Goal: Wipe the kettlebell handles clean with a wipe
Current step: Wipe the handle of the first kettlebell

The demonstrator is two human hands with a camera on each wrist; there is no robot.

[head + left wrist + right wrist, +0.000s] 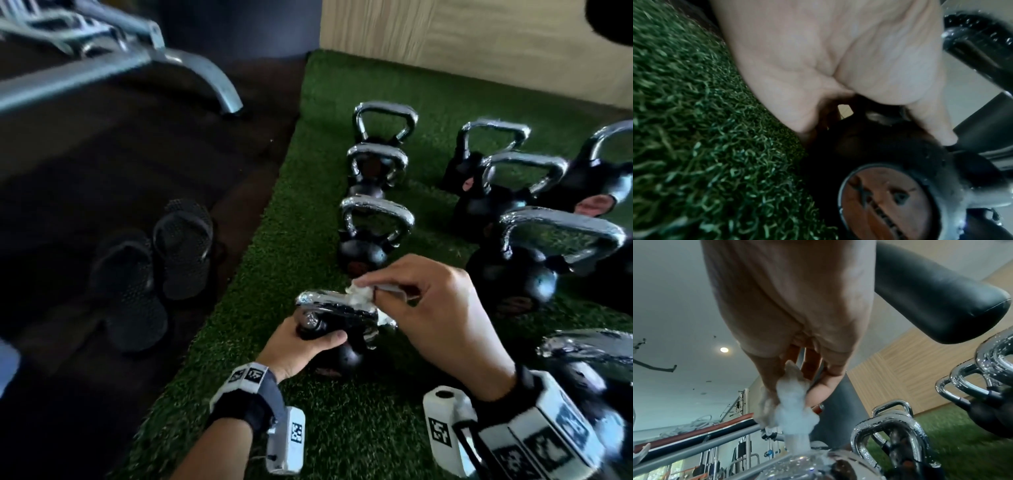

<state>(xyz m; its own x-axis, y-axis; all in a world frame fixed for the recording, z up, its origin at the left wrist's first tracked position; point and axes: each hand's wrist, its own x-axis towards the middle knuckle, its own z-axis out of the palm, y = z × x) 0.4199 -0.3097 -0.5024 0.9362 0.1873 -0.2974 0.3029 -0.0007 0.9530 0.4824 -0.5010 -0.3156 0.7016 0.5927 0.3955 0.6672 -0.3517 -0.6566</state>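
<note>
A small black kettlebell (342,358) stands on the green turf (342,428) in front of me, its chrome handle (329,303) wet with droplets. My left hand (310,339) grips the left side of that handle, thumb across the front. My right hand (424,301) pinches a crumpled white wipe (359,294) and presses it on the right part of the handle. In the right wrist view the wipe (793,408) hangs from my fingertips (818,394) onto the chrome handle (818,467). The left wrist view shows my palm (828,65) over the kettlebell's orange label (879,199).
Several more chrome-handled kettlebells stand in two rows on the turf, the nearest ones behind (373,236) and to the right (534,263). A pair of black sandals (154,267) lies on the dark floor to the left. A grey bench frame (137,61) stands at the back left.
</note>
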